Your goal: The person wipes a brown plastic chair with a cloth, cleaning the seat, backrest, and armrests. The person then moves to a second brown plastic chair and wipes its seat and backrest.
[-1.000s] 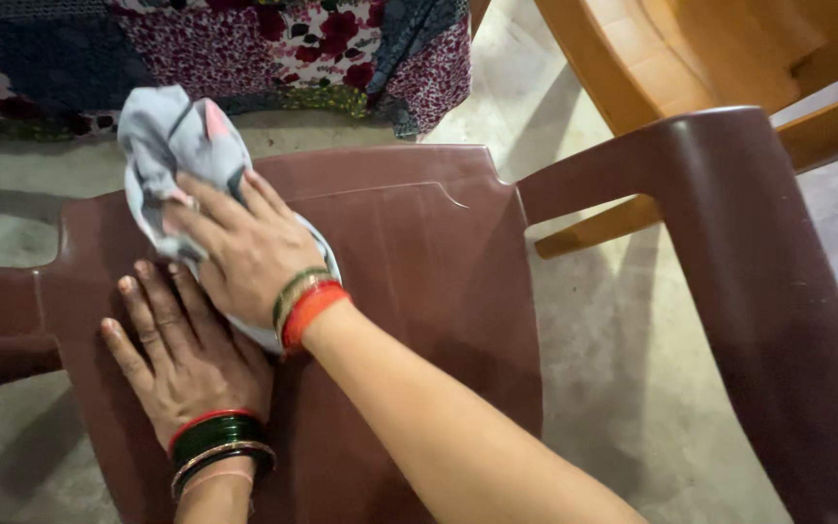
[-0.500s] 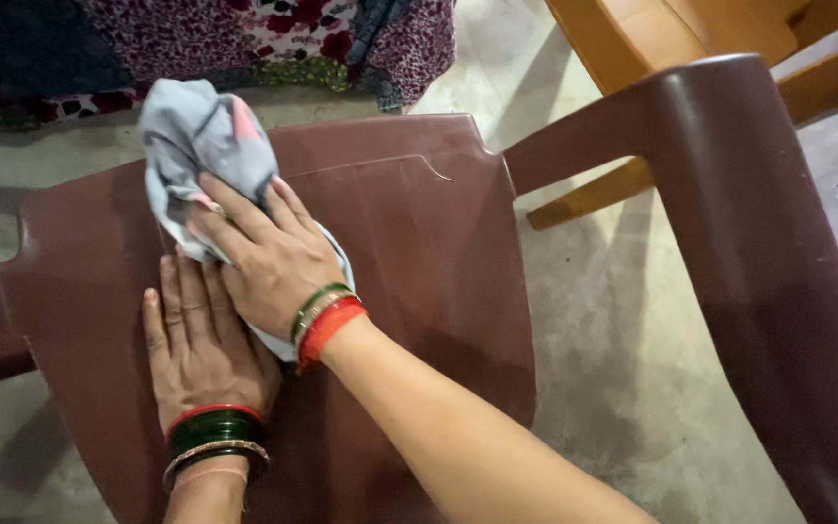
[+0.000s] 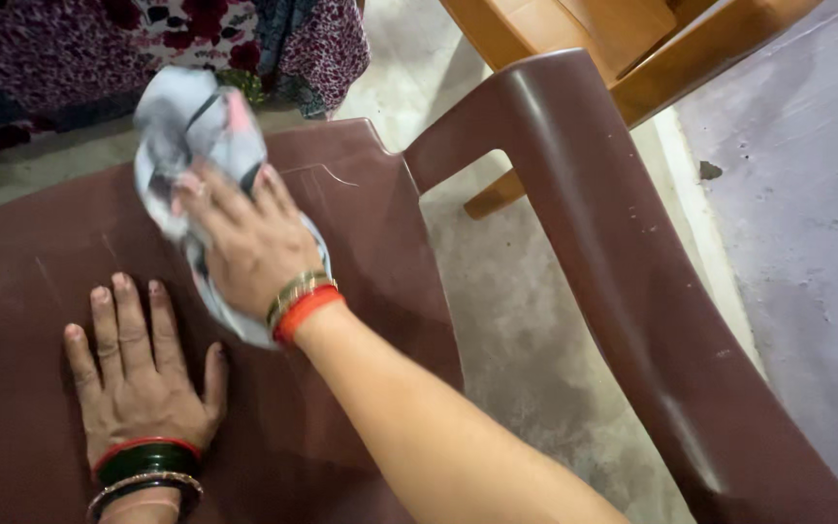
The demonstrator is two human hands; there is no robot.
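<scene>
While the left hand [image 3: 143,374] lies flat — fingers spread — the right hand [image 3: 249,243] presses a cloth [image 3: 196,121] onto the chair seat [image 3: 361,223].

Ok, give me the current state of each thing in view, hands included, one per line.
Right hand: palm down, pressing the cloth onto the seat.
Grey cloth: crumpled, bunched beyond the fingers.
Left hand: flat on the seat, fingers spread, holding nothing.
Brown plastic chair: seat faintly scratched.
Orange chair: behind, untouched.

Chair seat [image 3: 361,243] dark maroon-brown, armrest [image 3: 613,262] same. Cloth [image 3: 196,126] pale grey-white with pink and dark patches. Bangles: red and gold on right wrist [image 3: 301,301]; red, green, gold on left wrist [image 3: 145,466]. Floral fabric [image 3: 99,49] purple, red, white. Other chair [image 3: 623,39] orange-tan. Floor [image 3: 526,320] grey.
</scene>
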